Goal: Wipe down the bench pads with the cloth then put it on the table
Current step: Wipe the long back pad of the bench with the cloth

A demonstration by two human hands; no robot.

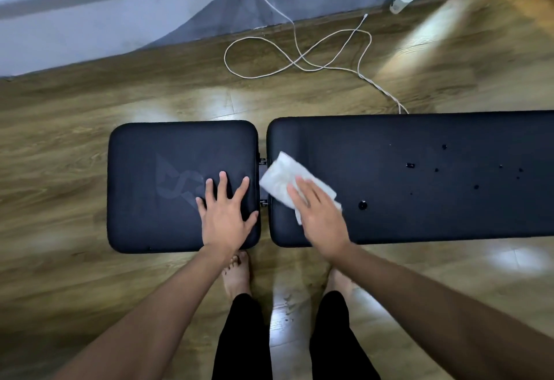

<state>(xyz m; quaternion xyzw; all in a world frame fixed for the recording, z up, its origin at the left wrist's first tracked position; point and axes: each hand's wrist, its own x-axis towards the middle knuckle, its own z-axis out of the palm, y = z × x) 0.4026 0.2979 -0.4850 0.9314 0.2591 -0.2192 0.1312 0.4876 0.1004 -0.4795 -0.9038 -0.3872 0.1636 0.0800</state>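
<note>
Head view, one moment: left hand (225, 214), fingers spread flat, rests on the short seat pad (150, 199), holding nothing. Right hand (322, 217), fingers straight, presses the white cloth (281, 178) onto the left end of the long back pad (434, 205). Dark droplets (362, 205) dot that pad to the right of the cloth. White cable (299, 55) lies looped on the wooden floor (75, 115) beyond the pads.
</note>
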